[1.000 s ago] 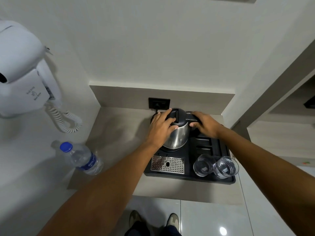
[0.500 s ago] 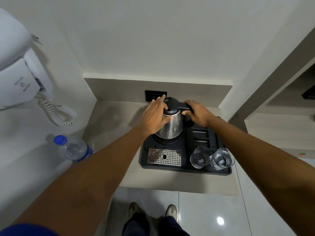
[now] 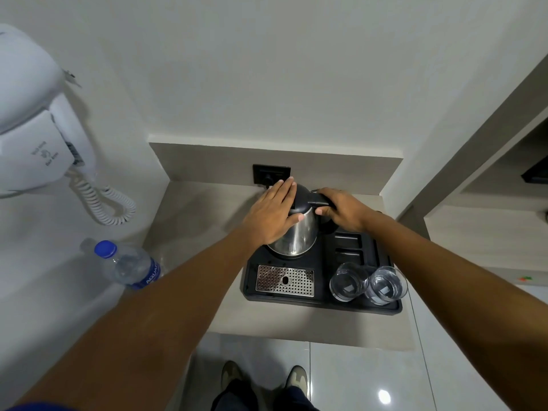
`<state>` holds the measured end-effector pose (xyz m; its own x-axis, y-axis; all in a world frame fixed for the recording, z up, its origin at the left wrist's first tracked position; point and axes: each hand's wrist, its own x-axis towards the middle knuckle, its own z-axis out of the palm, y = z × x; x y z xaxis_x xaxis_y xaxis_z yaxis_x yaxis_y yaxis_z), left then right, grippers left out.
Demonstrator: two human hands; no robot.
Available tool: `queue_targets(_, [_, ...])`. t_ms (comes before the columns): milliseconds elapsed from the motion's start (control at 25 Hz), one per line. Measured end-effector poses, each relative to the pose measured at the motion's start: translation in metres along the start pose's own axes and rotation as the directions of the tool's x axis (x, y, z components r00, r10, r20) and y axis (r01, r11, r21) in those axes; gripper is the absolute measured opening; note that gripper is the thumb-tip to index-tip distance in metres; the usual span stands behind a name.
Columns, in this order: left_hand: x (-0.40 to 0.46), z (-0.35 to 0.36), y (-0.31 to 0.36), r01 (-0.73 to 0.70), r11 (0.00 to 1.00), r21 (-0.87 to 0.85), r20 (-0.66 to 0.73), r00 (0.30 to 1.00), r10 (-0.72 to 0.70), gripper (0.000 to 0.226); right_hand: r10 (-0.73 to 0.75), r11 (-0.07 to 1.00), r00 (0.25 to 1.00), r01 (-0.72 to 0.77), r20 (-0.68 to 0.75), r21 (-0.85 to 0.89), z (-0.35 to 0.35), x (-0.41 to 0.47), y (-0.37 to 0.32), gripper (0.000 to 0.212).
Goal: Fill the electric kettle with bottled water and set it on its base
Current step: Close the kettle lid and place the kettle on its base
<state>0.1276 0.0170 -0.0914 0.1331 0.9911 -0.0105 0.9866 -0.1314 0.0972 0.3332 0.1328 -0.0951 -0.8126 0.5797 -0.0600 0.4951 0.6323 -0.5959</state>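
A steel electric kettle (image 3: 296,237) with a black lid and handle stands at the back left of a black tray (image 3: 323,302); its base is hidden under it. My right hand (image 3: 344,209) is wrapped around the black handle. My left hand (image 3: 274,216) lies flat against the kettle's lid and left side, fingers stretched out. A clear water bottle (image 3: 130,266) with a blue cap and blue label stands at the left on the counter, its cap on, partly behind my left forearm.
Two upturned glasses (image 3: 367,284) sit at the tray's front right, beside a perforated metal drip grate (image 3: 284,280). A black wall socket (image 3: 271,173) is behind the kettle. A white wall hairdryer (image 3: 38,137) with coiled cord hangs left. The counter edge (image 3: 296,336) runs below the tray.
My left hand has flattened from a curled grip on the lid to lying open against the kettle. The right hand stays on the handle. The kettle has not visibly moved.
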Motion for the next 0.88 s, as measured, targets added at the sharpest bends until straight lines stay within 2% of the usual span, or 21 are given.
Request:
queue_targets(200, [-0.004, 0.006, 0.005, -0.007, 1.0, 0.003, 0.0, 1.0, 0.007, 0.076, -0.016, 0.999, 0.994, 0.02, -0.103, 0.033, 0.01, -0.01, 0.003, 0.038])
queue_targets(280, [-0.003, 0.006, 0.003, -0.004, 1.0, -0.006, 0.005, 1.0, 0.004, 0.075, 0.037, 0.99, 0.994, -0.023, -0.1, 0.139, 0.01, -0.012, 0.001, 0.037])
queue_targets(320, [-0.003, 0.007, 0.003, 0.0, 1.0, -0.005, 0.009, 1.0, 0.0, 0.075, 0.12, 0.963, 0.988, -0.094, -0.093, 0.251, 0.011, -0.016, 0.0, 0.035])
queue_targets(360, [-0.004, 0.008, 0.004, 0.008, 1.0, -0.008, 0.012, 1.0, -0.007, 0.075, 0.228, 0.895, 0.97, -0.176, -0.082, 0.411, 0.013, -0.021, -0.001, 0.032])
queue_targets(440, [-0.004, 0.01, 0.006, 0.026, 0.999, -0.019, 0.013, 1.0, -0.025, 0.075, 0.404, 0.689, 0.913, -0.267, -0.051, 0.674, 0.018, -0.03, 0.002, 0.035])
queue_targets(520, [-0.004, 0.01, 0.007, 0.039, 0.999, -0.032, 0.009, 0.999, -0.039, 0.075, 0.478, 0.551, 0.878, -0.265, -0.038, 0.791, 0.023, -0.032, 0.003, 0.034])
queue_targets(640, [-0.003, 0.01, 0.008, 0.029, 0.999, -0.035, 0.014, 0.999, -0.029, 0.074, 0.558, 0.438, 0.83, -0.281, -0.013, 0.854, 0.019, -0.028, -0.005, 0.024])
queue_targets(760, [-0.003, 0.01, 0.01, 0.034, 0.999, -0.039, 0.009, 0.999, -0.033, 0.074, 0.576, 0.466, 0.817, -0.322, -0.006, 0.824, 0.016, -0.026, -0.008, 0.023])
queue_targets(880, [-0.002, 0.005, 0.01, 0.075, 0.995, -0.073, 0.038, 0.997, -0.072, 0.074, 0.549, 0.591, 0.831, -0.308, -0.092, 0.746, 0.013, -0.025, -0.011, 0.028])
